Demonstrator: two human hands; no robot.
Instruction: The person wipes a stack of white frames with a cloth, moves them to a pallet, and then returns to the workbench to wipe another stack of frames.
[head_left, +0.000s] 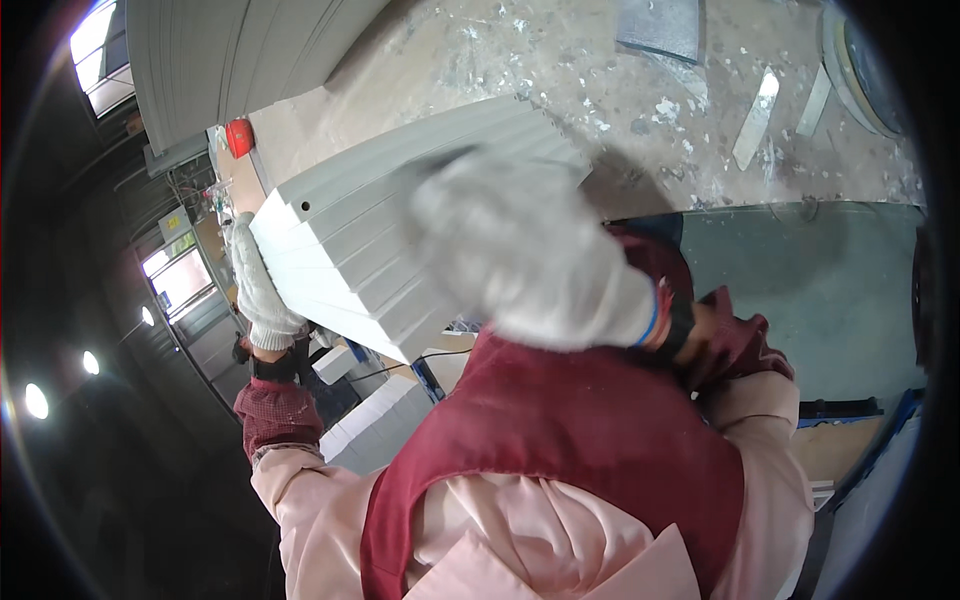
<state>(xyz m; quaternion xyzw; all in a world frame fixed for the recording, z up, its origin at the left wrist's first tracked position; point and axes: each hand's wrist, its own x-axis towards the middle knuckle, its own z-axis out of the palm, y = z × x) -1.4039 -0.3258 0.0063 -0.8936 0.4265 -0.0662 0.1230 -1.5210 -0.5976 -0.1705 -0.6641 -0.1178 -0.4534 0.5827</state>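
Note:
A stack of long white panels (pixel 330 215), edges lined up in ribs, rests slanted near the table's front edge. One small dark hole shows near its left end. My left hand (pixel 258 285), in a white knitted glove, holds that left end, its fingers lying along the outer side; the thumb is hidden. Over the middle of the stack, my right hand (pixel 530 260) is gloved too and smeared by motion. A thin dark edge shows by its fingers, too blurred to name. Whether the right hand touches the panels cannot be made out.
Another large pale ribbed stack (pixel 230 60) stands at the far left, a red round object (pixel 239 138) beside it. The paint-spotted table (pixel 560 60) carries a grey flat block (pixel 660 28), a flat strip (pixel 757 120) and a round container (pixel 865 70). More white pieces (pixel 375 425) lie below, left.

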